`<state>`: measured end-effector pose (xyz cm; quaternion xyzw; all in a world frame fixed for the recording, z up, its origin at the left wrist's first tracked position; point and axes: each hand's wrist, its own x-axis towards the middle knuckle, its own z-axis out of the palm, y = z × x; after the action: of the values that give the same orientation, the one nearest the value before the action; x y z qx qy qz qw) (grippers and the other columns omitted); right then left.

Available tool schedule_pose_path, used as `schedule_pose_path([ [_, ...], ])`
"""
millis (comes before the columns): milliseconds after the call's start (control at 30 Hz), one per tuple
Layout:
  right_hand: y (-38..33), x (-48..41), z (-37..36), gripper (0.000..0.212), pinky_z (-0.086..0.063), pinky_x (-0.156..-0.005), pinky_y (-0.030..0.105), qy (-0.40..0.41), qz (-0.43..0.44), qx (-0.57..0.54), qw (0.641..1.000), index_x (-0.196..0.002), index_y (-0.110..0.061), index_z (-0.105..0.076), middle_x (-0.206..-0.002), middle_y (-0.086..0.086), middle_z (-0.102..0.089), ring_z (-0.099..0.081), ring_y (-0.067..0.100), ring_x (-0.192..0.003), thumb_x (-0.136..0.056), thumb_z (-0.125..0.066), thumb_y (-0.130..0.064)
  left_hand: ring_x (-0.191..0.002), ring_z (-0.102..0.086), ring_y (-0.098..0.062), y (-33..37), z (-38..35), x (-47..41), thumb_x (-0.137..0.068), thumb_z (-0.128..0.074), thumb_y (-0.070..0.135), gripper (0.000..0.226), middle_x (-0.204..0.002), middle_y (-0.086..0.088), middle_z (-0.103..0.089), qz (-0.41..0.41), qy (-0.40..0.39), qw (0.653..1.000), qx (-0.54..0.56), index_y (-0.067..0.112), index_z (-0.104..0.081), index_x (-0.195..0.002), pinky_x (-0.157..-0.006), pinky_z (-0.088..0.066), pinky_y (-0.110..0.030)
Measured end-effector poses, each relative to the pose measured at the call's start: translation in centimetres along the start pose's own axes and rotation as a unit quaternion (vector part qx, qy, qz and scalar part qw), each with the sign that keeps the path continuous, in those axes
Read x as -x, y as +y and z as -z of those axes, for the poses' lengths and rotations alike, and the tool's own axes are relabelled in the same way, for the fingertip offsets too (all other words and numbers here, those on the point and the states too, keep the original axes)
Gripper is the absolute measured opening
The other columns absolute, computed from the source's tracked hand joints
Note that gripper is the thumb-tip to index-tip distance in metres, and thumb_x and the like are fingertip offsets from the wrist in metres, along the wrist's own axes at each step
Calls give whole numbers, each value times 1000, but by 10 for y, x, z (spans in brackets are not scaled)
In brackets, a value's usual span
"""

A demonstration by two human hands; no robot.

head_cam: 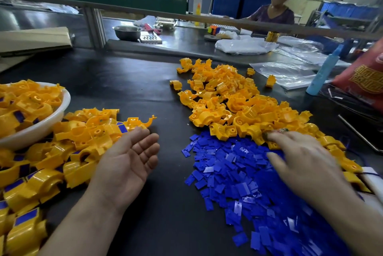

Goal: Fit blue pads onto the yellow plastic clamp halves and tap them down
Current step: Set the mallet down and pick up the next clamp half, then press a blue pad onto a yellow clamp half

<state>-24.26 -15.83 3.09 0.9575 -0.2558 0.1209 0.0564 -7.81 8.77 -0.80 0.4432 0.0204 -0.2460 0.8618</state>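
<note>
the right hand (306, 160) is blurred, its fingertips lost where the yellow clamp halves (228, 106) meet the blue pads (234, 175), so any grip cannot be told. the white bowl (62, 108) runs off the left edge, the pads off the bottom

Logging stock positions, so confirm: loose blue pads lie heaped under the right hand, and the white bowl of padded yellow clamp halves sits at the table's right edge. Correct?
Not quite. The head view shows the white bowl of padded yellow clamp halves at the table's left edge, not the right. The loose blue pads do lie heaped under the right hand.
</note>
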Motion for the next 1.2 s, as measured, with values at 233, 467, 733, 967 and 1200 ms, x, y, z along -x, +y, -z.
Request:
schedule_pose_path([
  [233, -60, -76, -47, 55, -44, -94, 40, -68, 121, 11, 990, -141, -31, -33, -142, 2, -44, -44, 26, -123, -91, -55, -34, -61, -70, -15, -7, 1, -3, -91, -53, 57, 52, -84, -7, -76, 52, 38, 996, 65, 11, -62, -113, -51, -54, -24],
  [467, -59, -83, -64, 25, -42, -69, 30, 47, 153, 15, 987, -114, -26, -60, -97, -3, -67, -53, 19, -88, -90, -57, -20, -63, -69, -21, -18, -10, 5, -70, -50, 74, 75, -88, -13, -74, 104, -39, 994, -10, 10, -66, -106, -49, -53, -29],
  [733, -65, -90, -64, 49, -50, -74, 34, -4, 127, -25, 992, -131, -23, -45, -113, 4, -58, -56, 24, -100, -87, -60, -40, -61, -69, -19, -25, -15, 8, -66, -55, 68, 70, -84, -11, -74, 92, -40, 991, -85, 11, -66, -103, -48, -53, -28],
  [967, -64, -87, -66, 28, -45, -58, 31, 52, 125, -14, 991, -115, -19, -56, -99, 4, -62, -59, 23, -83, -87, -59, -22, -61, -68, -18, -27, -15, 8, -66, -55, 67, 68, -82, -10, -74, 87, -43, 989, -110, 11, -66, -103, -51, -52, -29],
  [1200, -36, -46, -36, 34, -52, -70, 27, 61, 32, -195, 978, -124, -22, -52, -108, -4, -62, -59, 11, -87, -91, -51, -19, -61, -66, -15, -29, -22, 16, -85, -61, 43, 39, -82, -6, -74, 46, -73, 977, -196, 10, -66, -106, -51, -51, -26],
])
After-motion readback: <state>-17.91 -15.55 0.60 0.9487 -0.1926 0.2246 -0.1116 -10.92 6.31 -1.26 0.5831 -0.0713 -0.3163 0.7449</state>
